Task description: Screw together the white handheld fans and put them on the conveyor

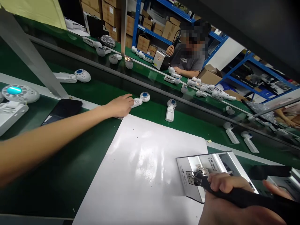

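Observation:
My left hand (120, 107) is stretched out to the far side of the bench, its fingers closed over the near end of a white device (144, 97) with a round head and blue centre. The fingertips' undersides are hidden. Low on the right, my right hand (229, 190) is wrapped around a black electric screwdriver (239, 197). Its tip points into the small opening of a silver screw feeder (213, 165), which stands on a white sheet (140, 168). I cannot tell whether a screw is on the tip.
Another white device (171, 110) lies on the green belt, with two more (231, 132) further right. A lit device (15, 93) and a dark phone-like slab (63, 110) are at left. A metal post (35, 50) rises there. Across the line sits a co-worker (191, 53).

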A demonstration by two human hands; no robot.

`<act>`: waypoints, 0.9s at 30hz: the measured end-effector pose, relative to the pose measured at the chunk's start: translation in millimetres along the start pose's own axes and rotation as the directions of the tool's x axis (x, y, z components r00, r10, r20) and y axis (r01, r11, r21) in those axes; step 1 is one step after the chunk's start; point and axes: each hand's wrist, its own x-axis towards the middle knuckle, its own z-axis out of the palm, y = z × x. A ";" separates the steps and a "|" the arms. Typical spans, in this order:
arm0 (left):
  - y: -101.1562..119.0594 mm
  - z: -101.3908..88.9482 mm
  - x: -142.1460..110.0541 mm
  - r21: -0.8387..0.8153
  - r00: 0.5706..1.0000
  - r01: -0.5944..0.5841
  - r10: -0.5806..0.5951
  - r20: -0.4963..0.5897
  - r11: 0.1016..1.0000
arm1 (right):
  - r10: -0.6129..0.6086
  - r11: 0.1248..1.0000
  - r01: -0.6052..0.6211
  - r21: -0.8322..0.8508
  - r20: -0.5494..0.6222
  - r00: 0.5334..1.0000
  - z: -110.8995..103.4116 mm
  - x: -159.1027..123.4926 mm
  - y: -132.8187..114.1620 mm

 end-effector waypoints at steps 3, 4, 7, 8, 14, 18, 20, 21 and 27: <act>-24.5 -2.3 -0.4 -0.009 0.996 -0.056 0.057 0.068 0.998 | -0.056 0.996 0.054 -0.068 -0.018 0.998 4.5 1.3 -2.4; -30.0 -4.1 -2.5 -0.013 0.994 -0.071 0.071 0.082 0.997 | -0.050 0.995 0.046 -0.084 -0.044 0.998 8.4 0.9 -4.4; -44.1 -16.2 -7.8 -0.018 0.991 -0.087 0.088 0.103 0.996 | -0.011 0.997 0.002 -0.081 -0.108 0.994 19.7 -1.4 -10.7; -47.1 -22.6 -8.2 -0.016 0.991 -0.083 0.084 0.101 0.996 | -0.011 0.997 0.001 -0.083 -0.116 0.993 22.2 -2.3 -12.9; -3.8 -50.8 21.1 -0.076 0.993 -0.103 0.098 -0.070 0.992 | 0.141 0.990 -0.141 0.001 0.023 0.990 33.0 -17.0 -35.6; 61.5 -27.1 69.5 -0.166 0.961 -0.275 0.276 -0.018 0.947 | 0.332 0.874 -0.361 0.325 0.142 0.933 38.8 -33.0 -43.2; 83.4 -12.1 89.2 -0.198 0.952 -0.303 0.307 -0.012 0.932 | 0.381 0.834 -0.407 0.372 0.146 0.913 34.2 -35.3 -44.2; 91.6 -6.5 94.9 -0.215 0.951 -0.305 0.308 -0.022 0.928 | 0.403 0.816 -0.432 0.384 0.158 0.901 30.1 -34.3 -45.4; 149.9 -0.7 49.5 -0.311 0.928 -0.367 0.320 -0.193 0.877 | 0.478 0.840 -0.460 0.288 0.009 0.878 15.0 -22.4 -71.0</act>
